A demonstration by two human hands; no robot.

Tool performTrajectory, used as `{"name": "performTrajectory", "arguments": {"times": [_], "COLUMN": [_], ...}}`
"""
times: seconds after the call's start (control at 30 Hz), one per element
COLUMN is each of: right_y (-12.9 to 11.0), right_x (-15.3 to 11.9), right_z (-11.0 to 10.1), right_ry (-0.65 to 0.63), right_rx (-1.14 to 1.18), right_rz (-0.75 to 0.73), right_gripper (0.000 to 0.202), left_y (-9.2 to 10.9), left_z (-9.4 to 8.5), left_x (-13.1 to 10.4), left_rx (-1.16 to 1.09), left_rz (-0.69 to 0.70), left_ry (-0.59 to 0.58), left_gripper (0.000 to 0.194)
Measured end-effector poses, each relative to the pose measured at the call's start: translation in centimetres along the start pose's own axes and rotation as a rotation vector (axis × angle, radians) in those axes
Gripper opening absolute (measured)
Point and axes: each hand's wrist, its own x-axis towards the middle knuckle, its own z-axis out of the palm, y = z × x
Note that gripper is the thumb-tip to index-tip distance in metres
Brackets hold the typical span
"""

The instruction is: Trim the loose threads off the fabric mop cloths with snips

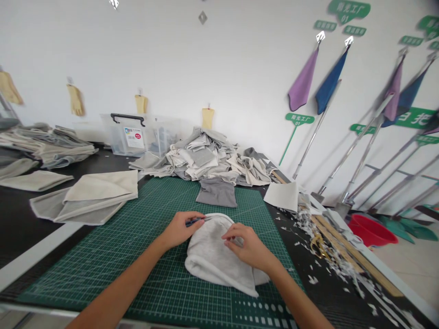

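Observation:
A light grey cloth piece (pixel 216 249) with a rolled, seamed edge lies on the green cutting mat (pixel 147 256). At its upper left edge is my left hand (pixel 180 228), closed around a small dark-blue tool (pixel 194 222) whose tip meets the cloth's rim; its exact kind is unclear. Over the right part of the cloth, my right hand (pixel 247 246) has its thumb and fingers drawn together in a pinch. Whatever is between those fingertips is too small to make out. A folded darker grey cloth (pixel 216 193) rests farther back on the mat.
Behind the mat rises a heap of grey and beige cloths (pixel 202 153), beside a clear plastic box (pixel 126 135). Flat cloth pieces (pixel 92 196) lie left. On the right are gold-handled scissors (pixel 318 246), wooden strips (pixel 356 256), scraps and a red basin (pixel 372 228).

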Motion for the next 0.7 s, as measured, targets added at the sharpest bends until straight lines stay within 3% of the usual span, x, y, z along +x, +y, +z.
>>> {"name": "performTrajectory", "arguments": {"times": [0.13, 0.37, 0.57, 0.7], "right_y": [-0.9, -0.7, -0.4, -0.1], "right_x": [1.6, 2.3, 2.0, 1.7], "right_z": [0.3, 2.0, 3.2, 4.0], "right_ry": [-0.111, -0.164, -0.154, -0.112], "right_rx": [-0.073, -0.021, 0.045, 0.056], "right_rz": [-0.013, -0.007, 0.021, -0.006], "right_gripper": [0.012, 0.012, 0.016, 0.008], "left_y": [-0.4, -0.5, -0.3, -0.2], "left_z": [-0.2, 0.0, -0.1, -0.1], "left_x": [0.2, 0.1, 0.1, 0.0], "left_rx": [-0.004, -0.004, 0.020, 0.013], "left_rz": [-0.017, 0.007, 0.010, 0.012], "left_ry": [0.029, 0.046, 0.041, 0.045], "left_gripper": [0.032, 0.032, 0.033, 0.032]}}
